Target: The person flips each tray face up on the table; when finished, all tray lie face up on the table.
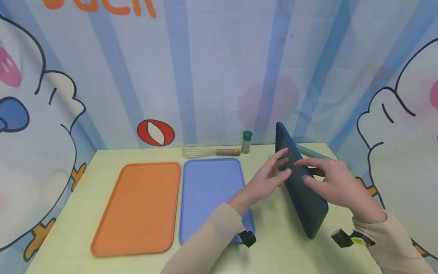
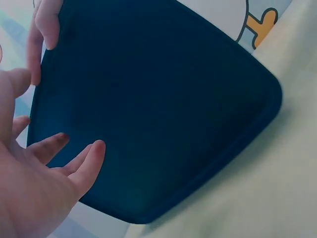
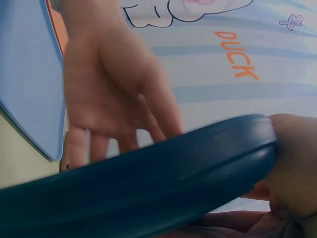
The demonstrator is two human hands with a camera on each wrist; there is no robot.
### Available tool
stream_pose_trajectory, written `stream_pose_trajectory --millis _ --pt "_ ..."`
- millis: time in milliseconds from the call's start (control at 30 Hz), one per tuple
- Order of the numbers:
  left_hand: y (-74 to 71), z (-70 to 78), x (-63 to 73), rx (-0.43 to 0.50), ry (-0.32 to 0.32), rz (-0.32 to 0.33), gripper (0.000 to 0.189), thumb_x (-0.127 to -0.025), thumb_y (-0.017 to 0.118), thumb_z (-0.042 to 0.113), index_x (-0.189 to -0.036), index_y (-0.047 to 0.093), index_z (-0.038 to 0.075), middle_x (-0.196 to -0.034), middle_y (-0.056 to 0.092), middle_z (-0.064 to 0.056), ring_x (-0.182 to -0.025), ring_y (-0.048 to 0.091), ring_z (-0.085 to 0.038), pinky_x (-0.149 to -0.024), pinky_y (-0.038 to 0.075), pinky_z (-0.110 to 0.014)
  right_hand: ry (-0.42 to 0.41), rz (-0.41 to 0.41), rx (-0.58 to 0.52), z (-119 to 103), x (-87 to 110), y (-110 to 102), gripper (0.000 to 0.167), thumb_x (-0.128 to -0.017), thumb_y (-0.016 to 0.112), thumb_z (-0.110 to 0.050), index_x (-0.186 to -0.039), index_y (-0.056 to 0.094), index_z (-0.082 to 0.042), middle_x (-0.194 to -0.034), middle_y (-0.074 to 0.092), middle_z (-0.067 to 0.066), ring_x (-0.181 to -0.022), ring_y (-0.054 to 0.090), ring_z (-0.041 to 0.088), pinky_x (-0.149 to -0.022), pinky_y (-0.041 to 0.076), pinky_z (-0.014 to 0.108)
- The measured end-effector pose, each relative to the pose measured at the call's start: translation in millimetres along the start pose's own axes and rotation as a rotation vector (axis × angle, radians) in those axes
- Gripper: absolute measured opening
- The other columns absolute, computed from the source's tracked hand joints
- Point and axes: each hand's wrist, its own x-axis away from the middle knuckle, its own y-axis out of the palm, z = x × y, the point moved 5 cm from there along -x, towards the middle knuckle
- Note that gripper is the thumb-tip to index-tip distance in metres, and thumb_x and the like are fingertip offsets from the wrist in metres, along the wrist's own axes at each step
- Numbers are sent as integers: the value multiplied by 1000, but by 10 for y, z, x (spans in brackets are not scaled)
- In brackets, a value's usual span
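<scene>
A dark blue tray (image 1: 301,190) stands tilted on edge at the right side of the table, its flat inner face toward the left. My right hand (image 1: 337,184) grips its upper edge, with fingertips reaching over to the inner face. Close to that same face is my left hand (image 1: 265,180), its fingers spread and loosely bent. In the left wrist view, the left fingers (image 2: 91,166) overlap the face of the tray. The right wrist view shows the tray's thick rim (image 3: 198,168) between the two hands, covering part of the right fingers.
To the left lie a blue tray (image 1: 212,182) and an orange tray (image 1: 140,209), side by side. Behind them are a whisk (image 1: 212,151) and a small green-capped jar (image 1: 246,142). A green strip-like object (image 1: 313,152) shows behind the dark tray. A printed curtain (image 1: 219,76) closes off the back.
</scene>
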Motion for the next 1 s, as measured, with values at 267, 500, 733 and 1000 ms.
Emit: stream_pose_trajectory --millis 267,500,733,1000 --pt "-73 129 -116 -18 -14 55 56 -112 51 35 -164 31 41 -169 33 3 -140 53 -19 -97 55 -26 -34 -9 19 -69 -32 71 38 -97 64 -8 -135 71 -8 -100 77 10 -92 75 34 -75 57 47" --pt "-56 155 -163 26 -25 37 59 -111 54 32 -165 31 37 -171 30 1 -135 57 -16 -98 56 -28 -50 -8 43 -105 -30 47 41 -98 63 -6 -138 68 -3 -79 70 -4 -44 44 9 -70 50 37" --pt "-34 206 -165 37 -35 23 59 -112 54 31 -166 30 36 -171 28 0 -140 54 -16 -102 55 -32 -61 11 35 -96 -19 26 42 -98 63 -6 -139 68 -3 -69 67 -11 -38 22 6 -76 58 43" --pt "14 241 -185 38 -46 5 61 -112 53 32 -167 28 36 -171 29 3 -142 51 -14 -101 54 -28 4 1 11 -39 28 -20 42 -100 63 -7 -142 66 -4 -59 58 -7 -38 22 9 -61 48 31"
